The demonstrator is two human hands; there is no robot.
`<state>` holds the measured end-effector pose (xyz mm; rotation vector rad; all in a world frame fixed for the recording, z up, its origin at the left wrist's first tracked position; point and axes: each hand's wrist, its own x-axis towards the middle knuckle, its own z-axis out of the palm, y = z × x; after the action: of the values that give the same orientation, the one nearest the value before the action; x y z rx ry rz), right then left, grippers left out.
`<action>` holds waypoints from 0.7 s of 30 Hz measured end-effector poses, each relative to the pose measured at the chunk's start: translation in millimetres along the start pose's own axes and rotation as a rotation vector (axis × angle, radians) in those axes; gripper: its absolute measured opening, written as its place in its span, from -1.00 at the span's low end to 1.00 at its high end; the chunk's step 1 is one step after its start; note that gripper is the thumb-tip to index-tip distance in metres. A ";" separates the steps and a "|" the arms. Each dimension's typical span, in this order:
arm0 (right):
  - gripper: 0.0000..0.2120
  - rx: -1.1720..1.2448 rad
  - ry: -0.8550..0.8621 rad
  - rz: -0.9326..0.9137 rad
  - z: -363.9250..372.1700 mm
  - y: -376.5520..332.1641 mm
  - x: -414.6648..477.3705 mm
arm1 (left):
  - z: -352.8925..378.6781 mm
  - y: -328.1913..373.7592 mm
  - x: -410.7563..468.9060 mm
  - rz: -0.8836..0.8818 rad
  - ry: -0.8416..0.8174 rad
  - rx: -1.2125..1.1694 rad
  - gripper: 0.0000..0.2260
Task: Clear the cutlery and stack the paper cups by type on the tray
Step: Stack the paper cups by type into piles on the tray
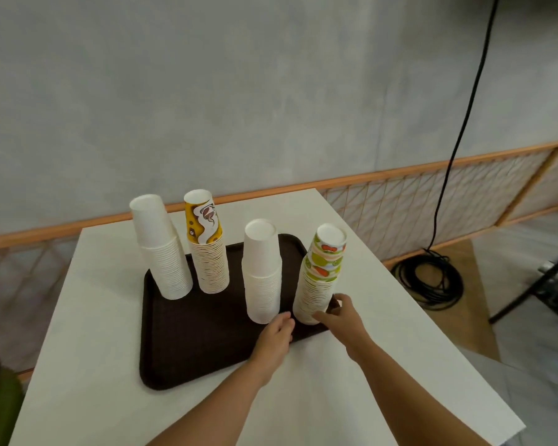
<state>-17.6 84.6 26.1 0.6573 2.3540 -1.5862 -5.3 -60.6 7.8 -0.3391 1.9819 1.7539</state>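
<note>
Forearms outstretched; right hand [342, 320] grips fruit-print cup stack [316, 284] base; left hand [276, 333] slack beside it.

Both arms reached forward — left hand [276, 336] flat, fingers loosely straight; right hand's [339, 320] thumb spread away from its fingers.

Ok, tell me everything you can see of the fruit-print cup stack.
The fruit-print stack is a tall column of nested paper cups, turned upside down. Green, orange and red print shows on the top cups; lower down only pale rims show. It stands on the tray at its near right corner. The right hand curls round its base; the left hand reaches in beside it.
</note>
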 end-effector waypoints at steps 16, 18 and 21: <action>-0.37 0.080 -0.420 -0.268 -27.9 -27.9 82.7 | 59.0 46.5 41.5 0.034 0.163 -0.315 -0.57; -0.39 0.064 -0.457 -0.293 -28.1 -35.4 96.2 | 63.3 45.9 55.9 0.051 0.208 -0.311 -0.54; -0.43 0.067 -0.513 -0.310 -28.4 -45.2 114.8 | 67.8 46.4 76.6 0.071 0.244 -0.338 -0.52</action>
<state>-138.0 123.7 25.4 -0.1150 2.0840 -1.7044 -81.1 22.3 4.9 -0.6276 1.8686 2.1866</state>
